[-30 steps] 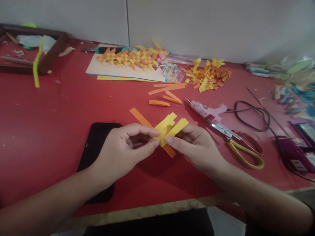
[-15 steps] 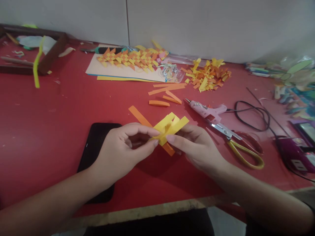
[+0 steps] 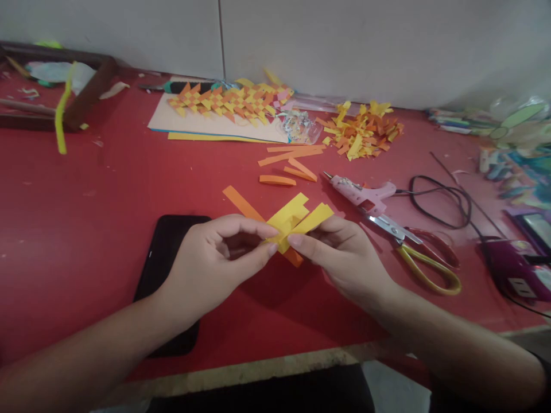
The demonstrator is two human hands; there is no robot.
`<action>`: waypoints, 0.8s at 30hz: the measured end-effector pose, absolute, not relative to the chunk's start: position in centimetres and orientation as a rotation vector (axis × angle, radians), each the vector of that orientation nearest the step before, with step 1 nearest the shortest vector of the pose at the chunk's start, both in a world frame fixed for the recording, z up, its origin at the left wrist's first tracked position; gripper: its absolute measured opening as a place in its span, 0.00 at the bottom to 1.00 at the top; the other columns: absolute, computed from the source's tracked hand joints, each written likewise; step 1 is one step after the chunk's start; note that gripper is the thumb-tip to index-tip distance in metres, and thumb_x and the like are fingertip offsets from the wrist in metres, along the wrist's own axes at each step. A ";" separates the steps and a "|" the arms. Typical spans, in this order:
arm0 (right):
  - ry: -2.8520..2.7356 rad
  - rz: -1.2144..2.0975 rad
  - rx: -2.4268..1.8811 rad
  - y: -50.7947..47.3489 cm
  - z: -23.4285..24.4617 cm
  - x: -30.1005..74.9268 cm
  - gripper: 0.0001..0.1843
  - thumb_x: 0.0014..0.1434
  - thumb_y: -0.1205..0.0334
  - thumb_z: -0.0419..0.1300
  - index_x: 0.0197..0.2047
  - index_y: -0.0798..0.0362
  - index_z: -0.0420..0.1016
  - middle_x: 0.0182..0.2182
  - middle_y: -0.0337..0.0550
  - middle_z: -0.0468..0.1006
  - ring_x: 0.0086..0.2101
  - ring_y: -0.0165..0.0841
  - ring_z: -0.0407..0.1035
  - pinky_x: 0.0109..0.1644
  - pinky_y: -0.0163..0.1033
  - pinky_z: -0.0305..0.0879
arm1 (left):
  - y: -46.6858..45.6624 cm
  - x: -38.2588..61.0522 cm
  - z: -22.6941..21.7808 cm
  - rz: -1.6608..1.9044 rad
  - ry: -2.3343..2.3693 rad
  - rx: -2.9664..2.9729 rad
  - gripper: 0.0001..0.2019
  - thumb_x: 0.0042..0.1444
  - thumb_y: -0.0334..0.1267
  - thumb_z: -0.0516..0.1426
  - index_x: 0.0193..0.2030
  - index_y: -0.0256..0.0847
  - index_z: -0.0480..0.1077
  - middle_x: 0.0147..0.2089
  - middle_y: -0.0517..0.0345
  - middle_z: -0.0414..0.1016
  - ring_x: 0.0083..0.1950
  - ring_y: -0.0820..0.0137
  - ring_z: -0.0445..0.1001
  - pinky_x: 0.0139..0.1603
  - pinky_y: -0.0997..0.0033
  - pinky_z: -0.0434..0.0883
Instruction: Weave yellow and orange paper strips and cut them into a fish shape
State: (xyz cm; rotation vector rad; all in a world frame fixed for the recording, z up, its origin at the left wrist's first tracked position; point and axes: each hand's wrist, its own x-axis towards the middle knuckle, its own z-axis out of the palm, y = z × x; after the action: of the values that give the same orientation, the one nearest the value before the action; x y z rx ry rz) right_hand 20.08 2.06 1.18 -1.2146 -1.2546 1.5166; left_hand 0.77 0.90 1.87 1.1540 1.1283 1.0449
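Both hands meet over the red table (image 3: 107, 189), pinching a small cross of folded paper strips. My left hand (image 3: 215, 261) grips the yellow strips (image 3: 297, 215) between thumb and forefinger at their lower left end. My right hand (image 3: 344, 258) pinches the same bundle from the right. An orange strip (image 3: 241, 203) crosses under the yellow ones and pokes out up-left and down-right. Under my left wrist lies a black phone (image 3: 166, 269).
A pink glue gun (image 3: 365, 195), yellow-handled scissors (image 3: 422, 258) and a black cord (image 3: 443, 201) lie right of the hands. Loose orange strips (image 3: 293, 163), a pile of woven pieces (image 3: 361, 132) and a woven band on card (image 3: 224, 103) sit behind. A dark wooden frame (image 3: 86, 92) is far left.
The hands have barely moved. The yellow strips have shifted a little between the fingers, their free ends now fanned slightly further right.
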 end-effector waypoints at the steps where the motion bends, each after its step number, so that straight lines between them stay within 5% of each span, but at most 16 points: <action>1: -1.253 1.517 -1.222 2.0 1.2 20.0 0.13 0.51 0.54 0.72 0.28 0.53 0.76 0.24 0.38 0.77 0.26 0.28 0.70 0.30 0.35 0.68 | 0.9 0.7 1.9 1.046 1.124 1.156 0.05 0.51 0.32 0.66 0.35 0.40 0.78 0.34 0.59 0.84 0.33 0.72 0.82 0.39 0.78 0.80; 8: -1.333 1.634 -1.094 2.2 1.9 19.8 0.09 0.54 0.57 0.70 0.38 0.50 0.81 0.33 0.40 0.82 0.31 0.29 0.75 0.40 0.37 0.74 | 0.8 0.6 1.8 1.051 1.092 1.172 0.05 0.53 0.30 0.65 0.36 0.42 0.78 0.34 0.63 0.83 0.33 0.76 0.81 0.39 0.84 0.78; 24: -1.419 1.624 -1.118 2.0 1.8 19.7 0.08 0.55 0.60 0.68 0.39 0.50 0.82 0.35 0.41 0.84 0.36 0.33 0.77 0.43 0.38 0.75 | 0.8 0.8 1.8 1.073 1.151 1.340 0.05 0.51 0.29 0.65 0.34 0.42 0.78 0.32 0.64 0.82 0.32 0.77 0.80 0.35 0.85 0.77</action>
State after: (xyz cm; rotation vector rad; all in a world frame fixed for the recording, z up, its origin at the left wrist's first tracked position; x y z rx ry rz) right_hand 19.72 2.01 1.79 -1.1180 -1.4192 1.6242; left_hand 0.82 0.81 1.80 1.3402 1.1513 1.0734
